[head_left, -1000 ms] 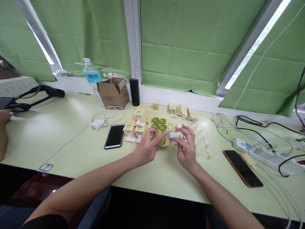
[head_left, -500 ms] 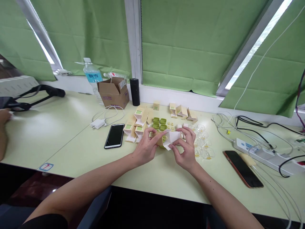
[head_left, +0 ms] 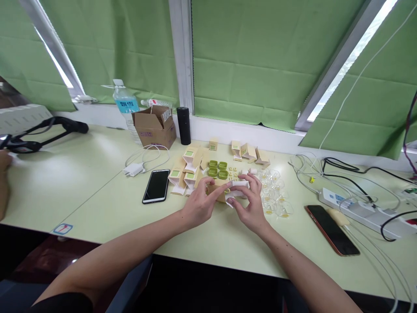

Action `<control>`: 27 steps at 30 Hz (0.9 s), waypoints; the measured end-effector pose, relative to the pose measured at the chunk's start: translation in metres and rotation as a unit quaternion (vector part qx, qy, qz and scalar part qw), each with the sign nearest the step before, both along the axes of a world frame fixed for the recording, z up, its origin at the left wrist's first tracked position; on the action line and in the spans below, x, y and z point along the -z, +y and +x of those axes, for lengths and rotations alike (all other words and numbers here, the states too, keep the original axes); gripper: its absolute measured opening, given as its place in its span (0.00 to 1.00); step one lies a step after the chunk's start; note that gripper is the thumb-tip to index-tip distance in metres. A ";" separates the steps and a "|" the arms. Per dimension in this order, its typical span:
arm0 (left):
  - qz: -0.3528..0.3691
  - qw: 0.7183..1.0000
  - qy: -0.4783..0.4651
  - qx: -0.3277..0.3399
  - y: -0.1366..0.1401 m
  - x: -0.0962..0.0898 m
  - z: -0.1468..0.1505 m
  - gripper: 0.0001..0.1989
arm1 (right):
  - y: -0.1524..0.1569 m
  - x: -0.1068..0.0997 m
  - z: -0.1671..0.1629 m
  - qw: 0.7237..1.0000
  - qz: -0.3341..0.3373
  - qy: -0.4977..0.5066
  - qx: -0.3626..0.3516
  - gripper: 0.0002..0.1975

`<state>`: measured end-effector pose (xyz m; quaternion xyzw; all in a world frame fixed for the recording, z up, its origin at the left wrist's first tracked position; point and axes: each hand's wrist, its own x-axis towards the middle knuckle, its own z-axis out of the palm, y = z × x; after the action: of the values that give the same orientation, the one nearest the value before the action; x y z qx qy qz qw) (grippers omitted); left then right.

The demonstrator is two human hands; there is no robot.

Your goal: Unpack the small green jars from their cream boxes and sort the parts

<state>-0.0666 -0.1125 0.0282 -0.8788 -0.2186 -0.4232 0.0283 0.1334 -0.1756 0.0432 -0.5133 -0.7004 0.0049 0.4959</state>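
A small tan cardboard box (head_left: 220, 194) with white inner flaps is between my two hands, above the table's middle. My left hand (head_left: 203, 200) grips its left side, the index finger stretched along the top edge. Thumb and fingers of my right hand (head_left: 249, 198) pinch the white flaps at its right end. Just beyond lie several green square cups (head_left: 218, 169) in rows and tiny yellow pieces (head_left: 232, 173). Clear plastic pieces with yellow spots (head_left: 276, 195) spread to the right of my right hand. More tan boxes (head_left: 187, 174), some with flaps raised, stand left of my left hand.
A phone (head_left: 156, 186) and white charger (head_left: 133, 169) lie left; another phone (head_left: 332, 230) and a power strip (head_left: 365, 213) with cables lie right. Along the back stand a water bottle (head_left: 126, 104), a brown carton (head_left: 154, 127) and a black cylinder (head_left: 184, 126). Another person's hand (head_left: 4, 161) shows far left.
My right hand has moved slightly left and its fingers have come in over the box's end. The white flaps, spread out before, are now folded closer to the opening.
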 end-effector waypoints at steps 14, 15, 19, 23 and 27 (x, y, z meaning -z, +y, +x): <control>0.035 0.997 0.041 -0.053 0.002 0.003 0.000 0.37 | 0.003 -0.002 0.001 0.988 -0.023 0.148 -0.018 0.07; 0.020 0.997 0.042 -0.064 0.003 0.002 -0.001 0.37 | 0.003 -0.004 0.002 0.982 -0.025 0.185 -0.030 0.08; -0.050 0.993 0.024 -0.102 0.009 -0.003 -0.005 0.35 | 0.005 -0.008 0.006 0.932 -0.062 0.351 -0.059 0.11; -0.111 0.986 -0.036 -0.118 0.014 -0.010 -0.008 0.32 | 0.009 -0.013 0.010 0.898 -0.090 0.429 -0.038 0.16; -0.191 0.969 -0.124 -0.093 0.017 -0.014 -0.007 0.31 | 0.011 -0.017 0.016 0.893 -0.101 0.438 -0.028 0.18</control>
<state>-0.0740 -0.0958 0.0421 -0.7843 -0.3779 -0.4749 -0.1286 0.1490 -0.1647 0.0606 -0.4867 -0.4221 0.3136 0.6975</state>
